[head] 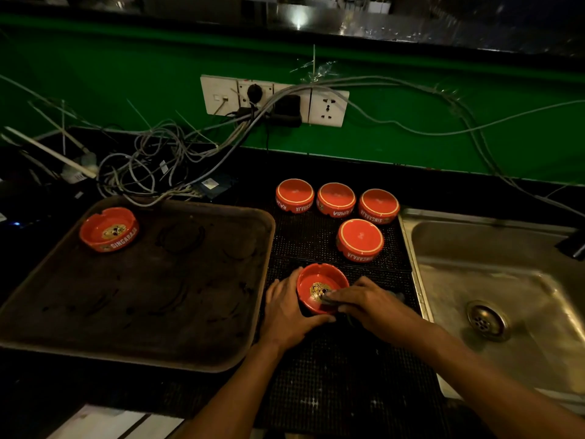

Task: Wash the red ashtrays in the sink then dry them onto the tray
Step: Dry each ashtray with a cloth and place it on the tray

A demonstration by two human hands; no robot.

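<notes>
Left hand (286, 307): fingers curled round upright ashtray (318, 288) on black mat (348, 375), between tray (253, 223) and sink (421, 274).
Right hand (368, 301): clutching dark cloth (329, 297) inside it.
Inverted ashtrays (359, 239): four, far side.

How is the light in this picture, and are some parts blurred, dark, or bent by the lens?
Head view: dim overall; the red ashtrays and green wall stay vivid. The tray and mat are nearly black. Soft glare lies on the sink basin. The right hand looks slightly blurred, and the cloth under it is hard to read. Wide-angle distortion curves the wall edge.
</notes>
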